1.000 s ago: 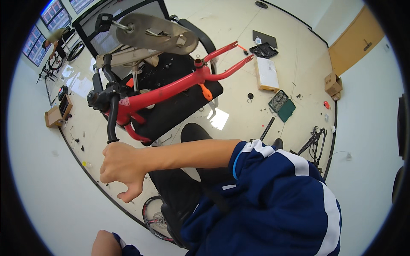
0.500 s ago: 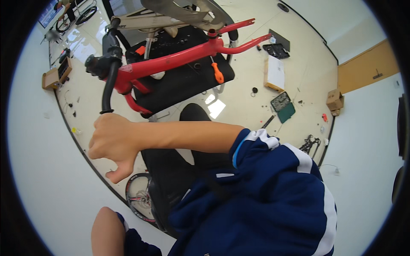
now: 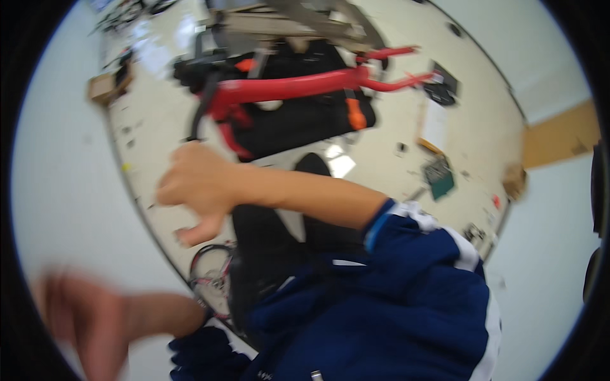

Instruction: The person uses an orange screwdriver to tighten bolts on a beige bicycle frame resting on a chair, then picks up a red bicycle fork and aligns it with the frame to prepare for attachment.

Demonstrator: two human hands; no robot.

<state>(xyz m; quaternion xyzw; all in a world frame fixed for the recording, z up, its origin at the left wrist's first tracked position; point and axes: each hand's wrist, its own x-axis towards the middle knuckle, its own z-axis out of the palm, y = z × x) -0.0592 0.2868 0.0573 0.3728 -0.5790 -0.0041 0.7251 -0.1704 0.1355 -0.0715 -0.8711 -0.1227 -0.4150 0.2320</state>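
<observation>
A red bicycle frame [image 3: 289,87] lies across a black padded surface [image 3: 298,130], with a black handlebar [image 3: 202,114] at its left end. My right arm crosses in front of my body to the left. At the handlebar's near end my right hand [image 3: 198,184] is closed around it, thumb sticking out; that end is hidden inside the hand. Low on the left, apart from the bicycle parts, my left hand [image 3: 89,317] is smeared by motion, so its fingers cannot be read. An orange-handled screwdriver [image 3: 356,114] rests on the black surface by the frame's rear.
Behind the red frame is a greyish bicycle frame [image 3: 286,25]. A bicycle wheel [image 3: 213,277] is by my legs near the left wall. Rightward on the floor lie a white-topped box [image 3: 432,125], a green case [image 3: 440,184] and scattered small parts. A cardboard box [image 3: 101,89] stands far left.
My left hand has come into view at the lower left, where only the forearm showed before. The whole view has shifted; my right hand stays at the handlebar's end.
</observation>
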